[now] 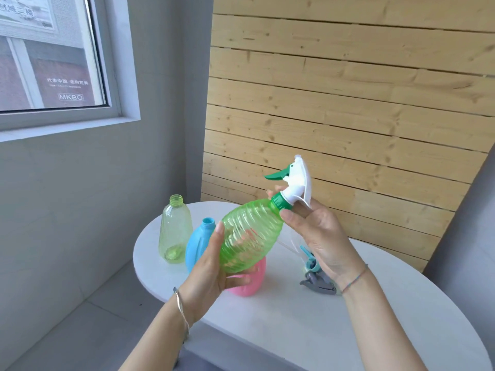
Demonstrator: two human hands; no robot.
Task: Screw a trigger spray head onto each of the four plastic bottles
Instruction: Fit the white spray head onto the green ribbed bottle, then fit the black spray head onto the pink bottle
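Left hand [211, 266] grips bottle [249, 236] base; neck points 1 o'clock; right hand [318, 234] fingers pinch collar [278, 202] of spray head [296, 180].

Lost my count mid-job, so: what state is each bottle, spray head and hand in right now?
Green bottle, off the table, tilted, spray head on its neck.
Left hand, grips the green bottle's base.
Right hand, pinches the spray head's collar.
Yellow bottle, upright on the table, neck open.
Blue bottle, upright, neck open.
Pink bottle, on the table, neck hidden.
Loose spray heads, lying on the table.
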